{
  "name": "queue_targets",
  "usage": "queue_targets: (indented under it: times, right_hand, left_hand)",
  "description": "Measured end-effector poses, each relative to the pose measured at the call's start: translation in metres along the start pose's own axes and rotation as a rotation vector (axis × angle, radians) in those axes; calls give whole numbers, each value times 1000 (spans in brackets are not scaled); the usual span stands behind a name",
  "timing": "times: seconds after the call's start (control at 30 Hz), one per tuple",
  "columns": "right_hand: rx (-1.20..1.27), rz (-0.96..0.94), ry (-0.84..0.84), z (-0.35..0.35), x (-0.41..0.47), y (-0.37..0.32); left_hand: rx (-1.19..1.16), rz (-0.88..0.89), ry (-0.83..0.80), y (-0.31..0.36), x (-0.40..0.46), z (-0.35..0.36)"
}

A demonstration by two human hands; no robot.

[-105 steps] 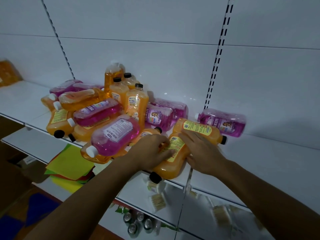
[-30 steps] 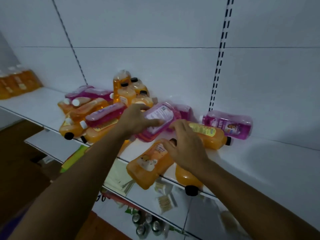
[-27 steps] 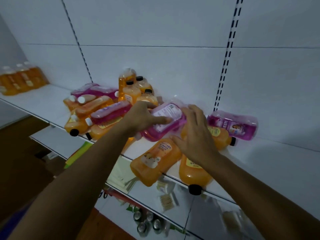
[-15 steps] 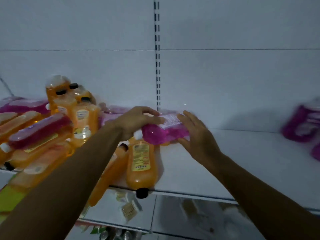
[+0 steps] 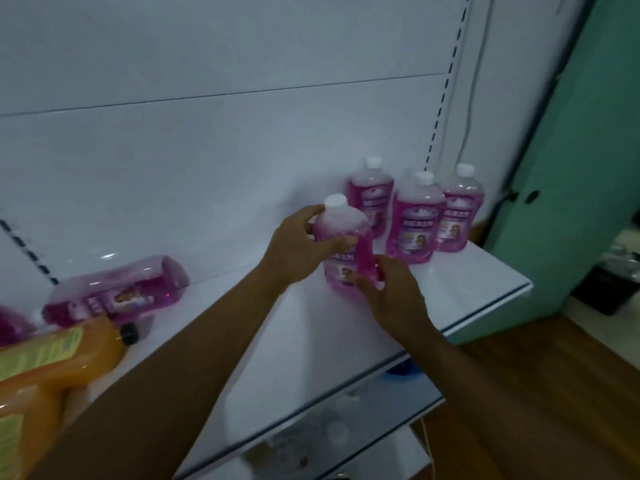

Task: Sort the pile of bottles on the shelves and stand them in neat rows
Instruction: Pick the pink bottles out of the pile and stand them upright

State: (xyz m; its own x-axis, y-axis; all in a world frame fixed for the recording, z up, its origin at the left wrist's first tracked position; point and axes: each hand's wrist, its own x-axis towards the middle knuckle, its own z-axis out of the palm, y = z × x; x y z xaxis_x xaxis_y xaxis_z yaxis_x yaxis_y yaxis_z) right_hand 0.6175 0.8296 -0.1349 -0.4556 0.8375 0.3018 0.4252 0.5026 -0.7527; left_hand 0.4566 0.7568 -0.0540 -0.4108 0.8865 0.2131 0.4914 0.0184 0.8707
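head view: half a second ago the pink bottle [image 5: 348, 247] was lying sideways between both hands over the pile; now it is upright at the right end of the shelf [image 5: 478, 289], white cap up, label facing out. the left hand [image 5: 301, 249] wraps its shoulder, thumb across the front and fingers [image 5: 313, 211] curled behind the neck, closed on it. the right hand [image 5: 394, 299] cups the lower side near the base, fingers pressed to the plastic, also gripping. i cannot tell whether the base already rests on the shelf or sits just above it.

the view has swung right, away from the heap, to three pink bottles [image 5: 414, 220] standing near the back wall. the held bottle is just in front and to the left of them, apart from the nearest one.

this looks like the placing step: one more pink bottle joins the standing group. much is left, judging by a pink bottle on its side [image 5: 117, 292] further left and an orange bottle [image 5: 52, 362] lying at the left edge.
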Motion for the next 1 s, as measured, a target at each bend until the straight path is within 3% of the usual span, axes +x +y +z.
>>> queue_targets:
  times: [0.2,0.33,0.43,0.5,0.57,0.67,0.8,1.0]
  right_hand:
    - [-60,109,53,-33,16,39]
    - [8,114,39,-46,26,47]
    - [16,134,132,-46,25,50]
    - [-102,53,245,-45,19,45]
    - [-170,-154,289,-42,12,31]
    - [-168,-355,95,-21,3,6]
    - [-199,-439,-209,25,-1,-38]
    - [-141,-593,-426,99,-14,-143]
  left_hand:
    - [130,70,-47,15,38,68]
    - [137,93,-65,20,50,86]
    - [153,94,-71,20,48,87]
    - [163,100,-74,20,42,83]
    - [213,84,-60,19,33,74]
    - [330,-13,7,6,17,47]
    - [465,-164,121,-14,-23,-15]
    - [577,-266,364,-24,-128,-139]
